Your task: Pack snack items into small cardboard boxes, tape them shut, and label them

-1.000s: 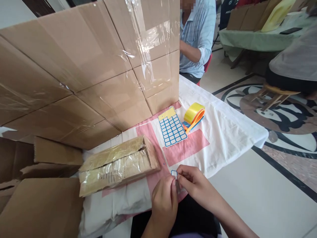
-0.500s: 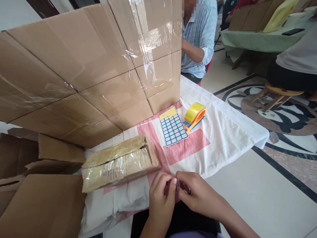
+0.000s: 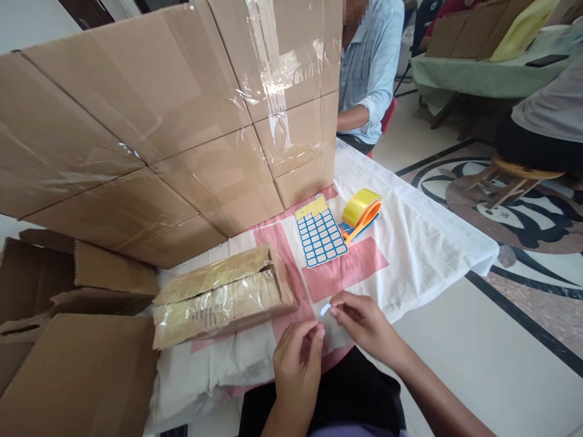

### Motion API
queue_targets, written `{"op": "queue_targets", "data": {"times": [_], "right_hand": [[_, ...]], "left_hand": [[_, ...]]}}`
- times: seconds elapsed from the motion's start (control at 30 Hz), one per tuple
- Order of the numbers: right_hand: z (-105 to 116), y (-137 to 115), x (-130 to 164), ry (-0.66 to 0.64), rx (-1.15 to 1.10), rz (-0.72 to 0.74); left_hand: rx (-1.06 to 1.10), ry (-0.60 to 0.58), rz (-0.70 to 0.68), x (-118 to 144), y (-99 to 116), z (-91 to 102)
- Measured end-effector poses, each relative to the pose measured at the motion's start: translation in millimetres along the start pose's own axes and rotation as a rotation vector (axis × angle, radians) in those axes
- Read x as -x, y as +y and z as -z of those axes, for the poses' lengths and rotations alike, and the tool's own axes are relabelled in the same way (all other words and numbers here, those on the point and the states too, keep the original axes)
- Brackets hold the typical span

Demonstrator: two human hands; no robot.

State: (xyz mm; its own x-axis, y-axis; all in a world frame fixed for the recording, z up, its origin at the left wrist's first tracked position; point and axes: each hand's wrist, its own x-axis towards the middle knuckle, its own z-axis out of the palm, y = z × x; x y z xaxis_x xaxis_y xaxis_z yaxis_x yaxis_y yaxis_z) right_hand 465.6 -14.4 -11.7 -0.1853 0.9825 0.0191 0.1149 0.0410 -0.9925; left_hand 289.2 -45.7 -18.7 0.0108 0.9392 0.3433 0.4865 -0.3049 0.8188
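My right hand (image 3: 362, 318) pinches a small curled white sticker label (image 3: 325, 310) with a bluish tint, above the near edge of the table. To its left, my left hand (image 3: 298, 352) is closed, thumb against forefinger; whatever may be between those fingertips is too small to make out. Beyond both hands lies a sheet of blue-bordered labels (image 3: 322, 240), with a yellow area at its far end where labels are gone. Beside the sheet a roll of yellow tape (image 3: 359, 206) rests by orange-handled scissors (image 3: 363, 226).
A taped cardboard box (image 3: 223, 294) lies left of my hands. Behind it rises a tall wall of taped cardboard (image 3: 204, 164). Open cartons (image 3: 82, 364) crowd the left side. Across the table a person in a light blue shirt (image 3: 380, 67) sits partly hidden by the cardboard.
My right hand has moved away from my left, up and to the right, with the label now showing in its fingers. My left hand stays nearly in place.
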Motion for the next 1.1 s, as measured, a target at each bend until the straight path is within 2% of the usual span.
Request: {"op": "queue_targets", "data": {"times": [0.1,0.17,0.27,0.37,0.53,0.63,0.73,0.87,0.93,1.0,1.07,1.1], "right_hand": [[21.3,-5.0,-27.1,0.131,0.147,0.087],[32.6,-3.6,-46.4,0.286,0.252,0.120],[38.5,3.3,-71.8,0.436,0.321,0.117],[31.2,8.7,-91.0,0.400,0.292,0.097],[13.0,14.6,-123.7,0.304,0.267,0.055],[9.6,16.4,-140.6,0.293,0.305,0.035],[11.3,8.3,-139.4,0.326,0.372,0.044],[16.8,-14.9,-115.9,0.375,0.641,0.064],[19.8,-24.4,-109.5,0.270,0.683,0.088],[21.0,-28.6,-112.1,0.029,0.552,0.153],[18.7,-26.8,-120.9,-0.224,0.362,0.212],[15.9,-24.0,-125.7,-0.307,0.274,0.219]], "left_hand": [[-0.105,-0.085,-0.071,-6.1,-7.7,-8.8],[-0.198,-0.155,-0.157,-12.5,-11.7,-17.8],[-0.283,-0.196,-0.236,-20.4,-14.4,-30.3],[-0.293,-0.216,-0.236,-22.1,-15.5,-34.9],[-0.264,-0.242,-0.205,-17.3,-17.2,-31.9],[-0.265,-0.240,-0.210,-15.8,-17.8,-31.2],[-0.246,-0.243,-0.209,-16.4,-18.7,-31.4],[-0.213,-0.243,-0.199,-18.4,-17.6,-32.4],[-0.170,-0.221,-0.220,-18.5,-14.4,-30.9],[-0.112,-0.157,-0.285,-17.2,-11.0,-24.0],[-0.120,-0.026,-0.401,-14.7,-11.0,-8.0],[-0.173,0.061,-0.465,-13.6,-13.3,3.8]]}}
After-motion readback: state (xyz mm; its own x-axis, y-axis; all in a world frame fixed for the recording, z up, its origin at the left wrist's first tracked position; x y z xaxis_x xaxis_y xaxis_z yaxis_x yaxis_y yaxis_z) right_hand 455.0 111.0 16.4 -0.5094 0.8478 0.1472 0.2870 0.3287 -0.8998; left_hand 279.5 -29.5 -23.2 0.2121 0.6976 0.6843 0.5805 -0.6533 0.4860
